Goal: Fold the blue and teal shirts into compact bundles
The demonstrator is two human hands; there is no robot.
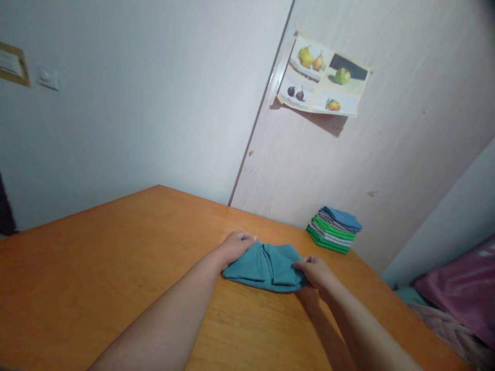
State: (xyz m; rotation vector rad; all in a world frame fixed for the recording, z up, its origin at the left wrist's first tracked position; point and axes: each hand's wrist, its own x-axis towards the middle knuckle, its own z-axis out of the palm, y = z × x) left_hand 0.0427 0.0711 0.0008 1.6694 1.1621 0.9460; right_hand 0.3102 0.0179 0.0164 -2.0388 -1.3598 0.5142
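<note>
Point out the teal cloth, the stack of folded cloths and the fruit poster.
teal cloth (266, 265): head view, middle of its folded top.
stack of folded cloths (334, 232): head view, side of the pile.
fruit poster (323, 74): head view, centre of the sheet.

- The head camera is looking forward and down from above the near edge of the orange wooden table (96, 268), tilted sideways.
- It is sitting close over the forearms, facing the white wall (135, 103) beyond the table's far edge.
- Only one view is showing.

white wall (135, 103) | pale wood door (367, 154) | fruit poster (323, 77) | orange table (96, 257)
</note>
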